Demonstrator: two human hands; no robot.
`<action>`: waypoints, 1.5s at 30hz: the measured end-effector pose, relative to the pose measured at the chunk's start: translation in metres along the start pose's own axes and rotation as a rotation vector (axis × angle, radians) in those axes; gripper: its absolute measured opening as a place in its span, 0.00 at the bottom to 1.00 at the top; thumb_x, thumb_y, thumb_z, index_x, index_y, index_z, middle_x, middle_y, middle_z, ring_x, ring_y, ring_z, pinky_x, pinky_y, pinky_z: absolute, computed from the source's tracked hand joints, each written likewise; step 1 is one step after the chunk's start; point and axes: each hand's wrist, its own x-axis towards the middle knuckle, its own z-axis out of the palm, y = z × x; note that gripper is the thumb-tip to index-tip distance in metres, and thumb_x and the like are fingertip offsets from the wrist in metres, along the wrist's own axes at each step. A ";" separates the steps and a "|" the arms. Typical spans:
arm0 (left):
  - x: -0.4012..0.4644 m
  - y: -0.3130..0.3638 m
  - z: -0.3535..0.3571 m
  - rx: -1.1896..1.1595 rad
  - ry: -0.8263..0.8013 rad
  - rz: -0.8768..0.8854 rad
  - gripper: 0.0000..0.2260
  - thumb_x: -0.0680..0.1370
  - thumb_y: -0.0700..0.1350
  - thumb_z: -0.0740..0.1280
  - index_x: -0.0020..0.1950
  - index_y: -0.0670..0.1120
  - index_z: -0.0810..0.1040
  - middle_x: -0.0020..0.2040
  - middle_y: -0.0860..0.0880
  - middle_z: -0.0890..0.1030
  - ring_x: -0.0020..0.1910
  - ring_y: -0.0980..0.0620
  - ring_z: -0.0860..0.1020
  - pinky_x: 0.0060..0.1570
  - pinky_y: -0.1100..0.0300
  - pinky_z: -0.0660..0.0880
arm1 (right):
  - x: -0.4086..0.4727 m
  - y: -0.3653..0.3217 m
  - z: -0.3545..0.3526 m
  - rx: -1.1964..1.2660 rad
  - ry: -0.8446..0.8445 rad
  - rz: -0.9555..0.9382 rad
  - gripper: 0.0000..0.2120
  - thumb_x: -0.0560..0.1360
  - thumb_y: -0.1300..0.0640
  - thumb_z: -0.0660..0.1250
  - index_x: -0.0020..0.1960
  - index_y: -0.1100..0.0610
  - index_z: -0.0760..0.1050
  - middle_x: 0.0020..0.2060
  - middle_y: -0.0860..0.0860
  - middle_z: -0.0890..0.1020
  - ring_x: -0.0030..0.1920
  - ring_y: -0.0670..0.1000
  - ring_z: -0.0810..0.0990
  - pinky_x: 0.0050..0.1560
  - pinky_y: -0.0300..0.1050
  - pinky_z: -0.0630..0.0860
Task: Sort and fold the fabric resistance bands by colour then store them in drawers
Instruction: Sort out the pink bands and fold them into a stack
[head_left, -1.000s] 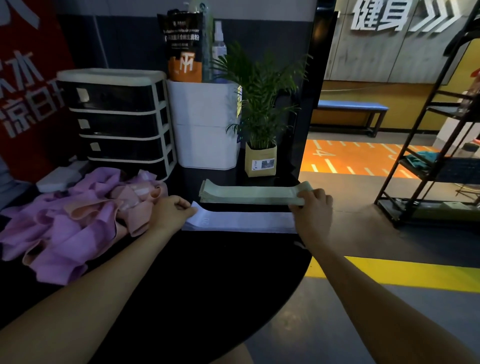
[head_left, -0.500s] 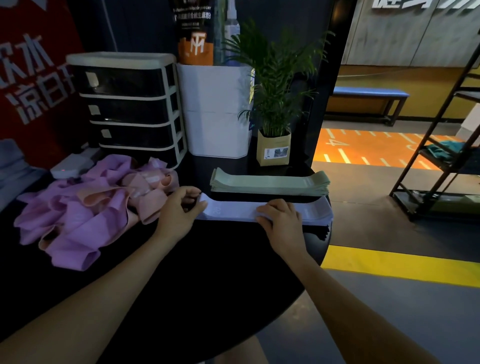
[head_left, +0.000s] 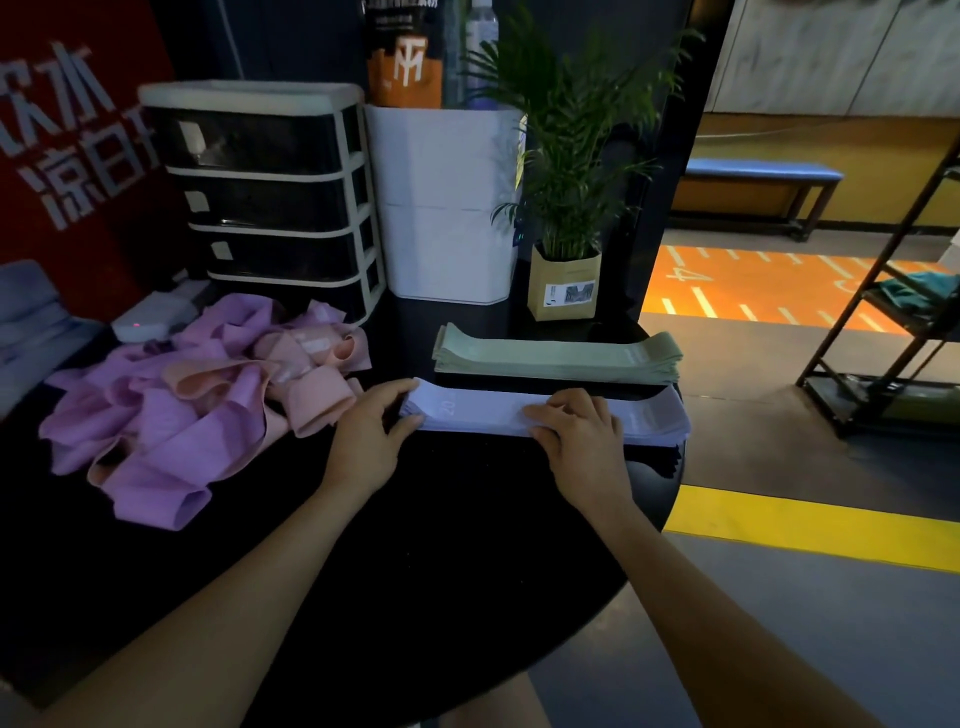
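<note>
Lilac bands (head_left: 483, 410) lie stacked flat near the table's (head_left: 441, 545) right edge; my left hand (head_left: 366, 441) pinches their left end, my right hand (head_left: 582, 436) presses fingers flat mid-stack. Green stack (head_left: 558, 356) sits done just behind. Pink-and-purple heap (head_left: 197, 400) looks unsorted, and the drawers (head_left: 265, 197) are closed, so I judge we're midway.

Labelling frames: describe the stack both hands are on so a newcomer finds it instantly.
On the round black table, in front of the potted palm, two flat stacks of fabric bands lie side by side. The pale lavender stack is the nearer one, under the left hand and right hand; the sage-green stack lies behind it, untouched.
</note>
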 end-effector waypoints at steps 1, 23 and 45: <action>0.000 0.000 0.000 0.004 0.006 -0.003 0.17 0.74 0.38 0.70 0.62 0.45 0.76 0.59 0.50 0.78 0.58 0.53 0.76 0.60 0.60 0.70 | 0.000 0.000 0.000 -0.002 0.004 0.001 0.12 0.78 0.54 0.62 0.59 0.49 0.78 0.55 0.50 0.72 0.59 0.52 0.67 0.53 0.43 0.56; 0.027 0.005 -0.149 0.417 0.239 0.060 0.20 0.69 0.50 0.65 0.56 0.41 0.78 0.54 0.44 0.77 0.57 0.43 0.73 0.55 0.60 0.65 | 0.097 -0.147 0.033 0.328 -0.196 -0.009 0.19 0.74 0.57 0.68 0.63 0.61 0.72 0.58 0.60 0.74 0.60 0.61 0.72 0.65 0.50 0.66; 0.073 -0.077 -0.189 0.236 -0.031 -0.435 0.22 0.72 0.40 0.71 0.65 0.44 0.74 0.61 0.45 0.77 0.58 0.51 0.74 0.48 0.68 0.64 | 0.174 -0.248 0.109 0.565 -0.442 -0.064 0.14 0.71 0.69 0.66 0.57 0.63 0.78 0.54 0.54 0.81 0.53 0.48 0.78 0.43 0.23 0.68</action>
